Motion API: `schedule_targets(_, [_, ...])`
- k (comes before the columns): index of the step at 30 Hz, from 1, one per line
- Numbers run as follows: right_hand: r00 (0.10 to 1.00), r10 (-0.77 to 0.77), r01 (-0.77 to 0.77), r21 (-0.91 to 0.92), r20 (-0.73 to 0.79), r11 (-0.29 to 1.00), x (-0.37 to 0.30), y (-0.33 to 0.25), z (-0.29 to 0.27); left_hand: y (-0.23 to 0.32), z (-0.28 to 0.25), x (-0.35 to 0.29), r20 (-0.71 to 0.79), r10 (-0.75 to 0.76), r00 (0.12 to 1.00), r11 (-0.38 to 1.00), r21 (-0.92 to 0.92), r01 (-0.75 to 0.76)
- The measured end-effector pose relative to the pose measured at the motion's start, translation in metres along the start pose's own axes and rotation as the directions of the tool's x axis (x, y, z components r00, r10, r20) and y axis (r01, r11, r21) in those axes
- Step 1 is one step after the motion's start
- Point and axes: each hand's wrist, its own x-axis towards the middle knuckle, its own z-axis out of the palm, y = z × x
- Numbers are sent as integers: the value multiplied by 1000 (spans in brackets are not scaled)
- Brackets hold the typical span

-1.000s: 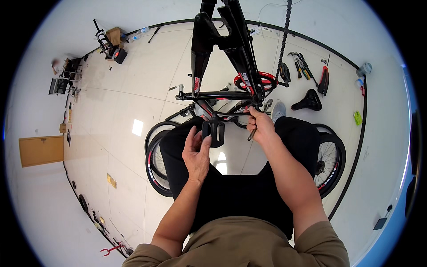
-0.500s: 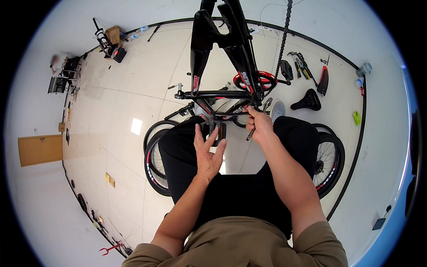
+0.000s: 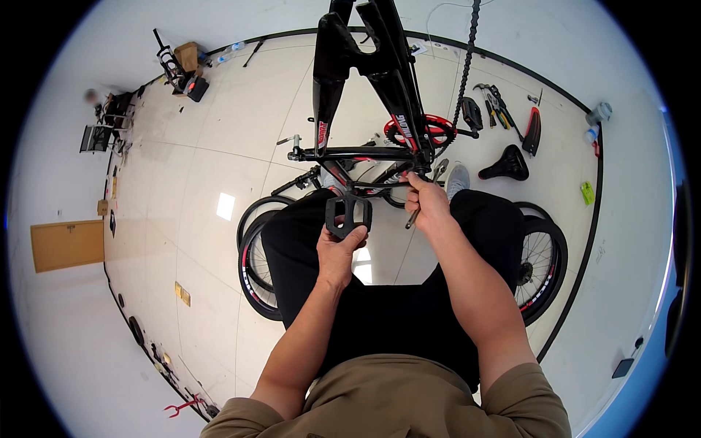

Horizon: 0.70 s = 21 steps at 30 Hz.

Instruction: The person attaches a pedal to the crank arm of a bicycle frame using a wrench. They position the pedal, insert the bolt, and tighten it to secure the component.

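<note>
A black bicycle frame (image 3: pixel 330 87) with red and white markings stands before me, its forked end toward the far side. My left hand (image 3: pixel 338 257) grips a black pedal (image 3: pixel 349 207) from its near edge, thumb on the right corner. The pedal sits at the near end of the frame's crank side. My right hand (image 3: pixel 429 202) is closed round a metal wrench (image 3: pixel 440 171); its head sticks out past my knuckles and its other end shows below the fingers. Those fingers are close to the frame's lower joint, which they partly hide. The red chainring (image 3: pixel 439 131) lies just beyond.
A chain (image 3: pixel 466 66) hangs at the upper right, near a second pedal (image 3: pixel 472 113). Pliers and a hammer (image 3: pixel 496 106), a red-black fender (image 3: pixel 532 131) and a saddle (image 3: pixel 505 164) lie on the right. Wheels (image 3: pixel 257 266) rest beside my legs. A wooden door (image 3: pixel 67 246) is far left.
My left hand has gone from spread fingers beside the pedal to gripping its near edge, and the pedal has turned to show its open cage. My right hand stays put with the wrench.
</note>
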Motion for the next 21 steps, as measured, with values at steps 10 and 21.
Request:
schedule_targets(10, [1000, 19, -18, -7, 22, 1000, 0, 1, -2, -7, 7, -8, -11, 388, 922, 850, 391, -353])
schedule_targets(21, [1000, 18, -18, -4, 16, 1000, 1, -3, -5, 6, -1, 1, 154, -229, 961, 821, -500, 276])
